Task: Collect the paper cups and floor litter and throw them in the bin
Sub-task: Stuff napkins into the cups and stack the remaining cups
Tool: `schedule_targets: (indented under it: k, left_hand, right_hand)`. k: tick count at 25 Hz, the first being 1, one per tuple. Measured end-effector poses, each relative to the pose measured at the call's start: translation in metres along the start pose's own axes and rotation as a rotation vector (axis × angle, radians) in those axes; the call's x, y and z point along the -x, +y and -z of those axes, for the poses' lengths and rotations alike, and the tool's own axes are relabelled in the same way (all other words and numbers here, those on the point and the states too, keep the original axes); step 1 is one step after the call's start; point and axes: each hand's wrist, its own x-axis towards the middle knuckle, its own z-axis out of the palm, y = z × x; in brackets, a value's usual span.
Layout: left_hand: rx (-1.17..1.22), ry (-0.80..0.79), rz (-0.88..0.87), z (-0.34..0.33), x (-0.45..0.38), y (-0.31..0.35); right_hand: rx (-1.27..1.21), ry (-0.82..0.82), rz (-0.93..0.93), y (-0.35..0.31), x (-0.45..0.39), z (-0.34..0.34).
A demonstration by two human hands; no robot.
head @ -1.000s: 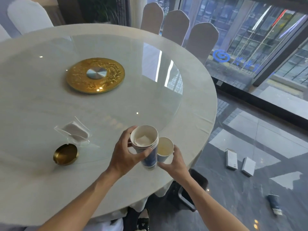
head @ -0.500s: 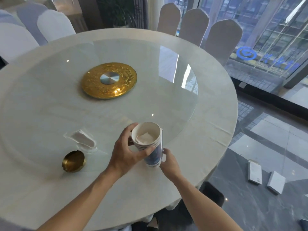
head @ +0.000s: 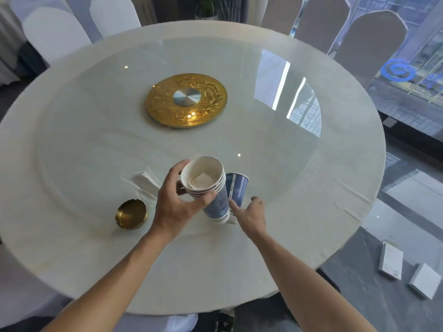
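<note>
**Stack of cups in the left hand, a single cup by the right**

The left hand's fingers (head: 183,167) and thumb are curling around a nested stack of white-rimmed, blue-patterned paper cups (head: 208,185), gripping it just under the rims and holding it tilted above the bench. A crumpled white piece of paper (head: 201,181) is lying inside the top cup. The left hand (head: 176,202) is hanging over the near edge of the glass turntable (head: 100,140).

The right hand's fingers (head: 256,200) are lying loosely spread, holding nothing, with the thumb just beside a single blue paper cup (head: 237,189) that is showing behind the stack; whether the right hand (head: 250,215) is touching it cannot be told.

Left of the stack, a clear holder of white napkins (head: 143,182) and a round brass ashtray (head: 131,213) are sitting on the round cream bench (head: 335,188). A gold embossed disc (head: 186,100) is marking its centre. Two flat white boxes (head: 392,259) are lying on the dark floor at right.
</note>
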Motion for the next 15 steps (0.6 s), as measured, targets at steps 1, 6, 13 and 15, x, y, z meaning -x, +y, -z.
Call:
schedule_targets:
  k: [1, 6, 13, 15]
  left_hand:
    - [-0.003, 0.012, 0.009, 0.005, -0.001, -0.002]
    - [0.006, 0.057, 0.040, 0.025, -0.012, -0.013]
    - [0.065, 0.023, -0.001, -0.007, -0.047, 0.006]
    - [0.085, -0.011, -0.024, -0.027, -0.058, 0.016]
  right_hand:
    - [0.001, -0.043, -0.006, -0.010, -0.002, -0.009]
    - [-0.204, -0.125, -0.079, -0.018, 0.000, -0.036]
    - [-0.274, -0.115, 0.012, 0.022, 0.017, 0.003]
    - [-0.272, -0.122, 0.022, 0.034, 0.021, 0.020]
